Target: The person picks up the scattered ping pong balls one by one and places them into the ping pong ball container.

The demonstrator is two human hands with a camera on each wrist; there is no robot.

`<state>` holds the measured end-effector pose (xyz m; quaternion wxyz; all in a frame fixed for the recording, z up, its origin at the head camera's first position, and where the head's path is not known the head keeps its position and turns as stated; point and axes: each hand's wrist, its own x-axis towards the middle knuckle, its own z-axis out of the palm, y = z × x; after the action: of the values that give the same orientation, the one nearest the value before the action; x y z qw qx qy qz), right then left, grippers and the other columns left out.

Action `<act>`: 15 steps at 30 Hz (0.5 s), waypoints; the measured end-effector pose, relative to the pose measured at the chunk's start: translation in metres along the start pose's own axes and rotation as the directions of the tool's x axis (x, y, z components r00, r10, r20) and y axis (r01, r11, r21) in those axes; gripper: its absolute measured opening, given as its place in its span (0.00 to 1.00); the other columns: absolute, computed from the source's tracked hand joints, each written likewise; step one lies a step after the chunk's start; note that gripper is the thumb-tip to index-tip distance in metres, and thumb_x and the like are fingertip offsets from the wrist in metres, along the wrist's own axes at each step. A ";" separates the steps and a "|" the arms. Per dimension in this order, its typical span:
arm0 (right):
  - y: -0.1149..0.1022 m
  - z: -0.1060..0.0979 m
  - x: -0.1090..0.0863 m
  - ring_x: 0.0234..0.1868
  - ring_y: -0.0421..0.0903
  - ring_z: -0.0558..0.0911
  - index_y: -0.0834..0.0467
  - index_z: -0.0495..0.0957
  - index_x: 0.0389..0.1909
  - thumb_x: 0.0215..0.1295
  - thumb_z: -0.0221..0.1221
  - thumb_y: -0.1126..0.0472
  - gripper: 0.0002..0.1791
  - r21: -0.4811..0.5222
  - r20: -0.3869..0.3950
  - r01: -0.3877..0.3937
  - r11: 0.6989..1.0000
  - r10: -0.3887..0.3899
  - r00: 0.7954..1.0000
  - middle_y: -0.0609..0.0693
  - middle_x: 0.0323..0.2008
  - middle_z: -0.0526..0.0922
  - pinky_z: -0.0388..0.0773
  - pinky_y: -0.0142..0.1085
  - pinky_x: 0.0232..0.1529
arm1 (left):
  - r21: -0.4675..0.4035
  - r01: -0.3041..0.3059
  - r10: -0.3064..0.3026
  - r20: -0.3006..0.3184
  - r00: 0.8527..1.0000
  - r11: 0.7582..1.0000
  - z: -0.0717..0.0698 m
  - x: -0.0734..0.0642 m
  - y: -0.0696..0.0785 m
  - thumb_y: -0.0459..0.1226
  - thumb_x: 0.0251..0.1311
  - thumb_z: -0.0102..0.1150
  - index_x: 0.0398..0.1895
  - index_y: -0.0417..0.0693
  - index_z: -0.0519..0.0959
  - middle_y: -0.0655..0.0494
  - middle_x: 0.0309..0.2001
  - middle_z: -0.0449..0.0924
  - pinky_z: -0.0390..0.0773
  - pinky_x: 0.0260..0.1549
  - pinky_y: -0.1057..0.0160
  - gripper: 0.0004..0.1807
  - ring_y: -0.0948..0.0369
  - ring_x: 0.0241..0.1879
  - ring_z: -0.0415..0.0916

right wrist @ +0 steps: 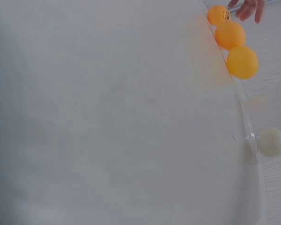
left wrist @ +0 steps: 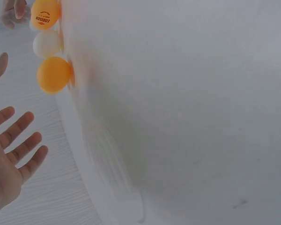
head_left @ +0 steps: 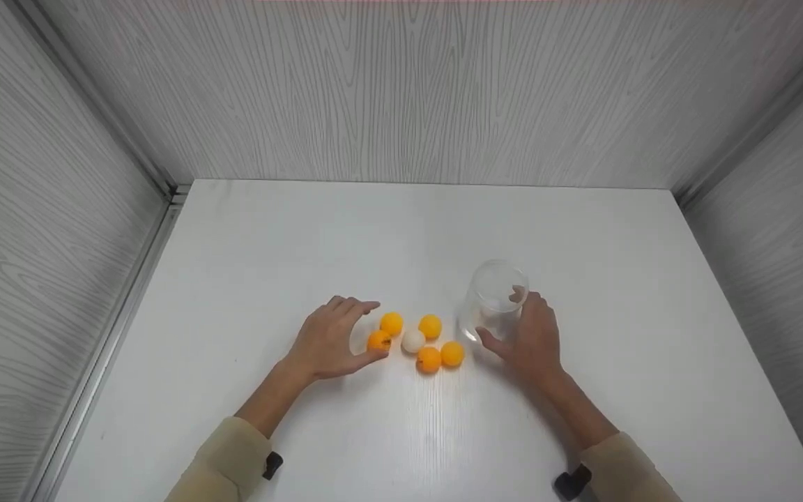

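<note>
My left hand [head_left: 334, 339] is spread with thumb and fingers apart at the left of a loose cluster of table tennis balls. Its thumb tip overlaps an orange ball [head_left: 378, 340] in the head view; in the left wrist view, the fingers [left wrist: 19, 130] are straight and hold nothing. Several orange balls [head_left: 452, 353] surround a white ball [head_left: 413, 341]. My right hand [head_left: 537, 338] curves round a clear cup [head_left: 488, 303], thumb in front and fingertips seen through its wall. A whitish ball [right wrist: 271, 142] shows near that hand in the right wrist view; whether it is inside the cup, I cannot tell.
The white table [head_left: 401, 230] lies between grey wood-grain panels at the back [head_left: 401, 90], left [head_left: 39, 209] and right [head_left: 785, 230]. Dark wrist devices sit by both sleeves [head_left: 220, 464].
</note>
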<state>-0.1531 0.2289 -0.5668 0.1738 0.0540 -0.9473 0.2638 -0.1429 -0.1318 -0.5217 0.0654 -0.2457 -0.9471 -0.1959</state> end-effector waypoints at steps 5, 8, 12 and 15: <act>-0.001 -0.001 0.000 0.48 0.57 0.76 0.61 0.68 0.67 0.52 0.77 0.41 0.48 -0.003 -0.003 0.004 1.000 -0.004 1.000 0.60 0.52 0.79 0.78 0.49 0.54 | -0.024 0.015 -0.015 0.014 1.000 1.000 0.003 -0.006 -0.003 0.61 0.58 0.70 0.67 0.52 0.79 0.53 0.57 0.86 0.86 0.53 0.53 0.38 0.54 0.53 0.79; -0.001 -0.001 -0.001 0.47 0.57 0.76 0.61 0.68 0.67 0.52 0.77 0.41 0.48 -0.006 -0.003 0.003 1.000 -0.003 1.000 0.60 0.51 0.79 0.78 0.48 0.54 | -0.024 0.024 -0.023 0.016 1.000 0.999 0.005 -0.009 -0.005 0.60 0.58 0.70 0.67 0.52 0.79 0.53 0.57 0.86 0.86 0.53 0.53 0.37 0.54 0.52 0.80; -0.001 -0.001 0.000 0.48 0.57 0.77 0.61 0.68 0.68 0.52 0.77 0.41 0.48 -0.004 -0.004 0.004 1.000 -0.004 1.000 0.60 0.52 0.79 0.78 0.49 0.55 | -0.019 0.022 -0.022 0.011 1.000 1.000 0.009 -0.011 -0.006 0.60 0.58 0.71 0.66 0.52 0.80 0.55 0.57 0.86 0.86 0.54 0.54 0.36 0.55 0.52 0.80; -0.001 -0.001 0.000 0.48 0.58 0.77 0.63 0.69 0.67 0.50 0.78 0.43 0.48 0.013 -0.015 0.018 1.000 -0.018 1.000 0.60 0.51 0.80 0.77 0.49 0.54 | -0.032 0.009 -0.009 0.000 1.000 0.999 0.013 -0.012 -0.007 0.58 0.57 0.72 0.64 0.52 0.81 0.55 0.55 0.86 0.87 0.52 0.56 0.35 0.56 0.51 0.80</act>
<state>-0.1526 0.2289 -0.5657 0.1827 0.0616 -0.9437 0.2688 -0.1361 -0.1379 -0.5387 0.0606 -0.2423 -0.9450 -0.2113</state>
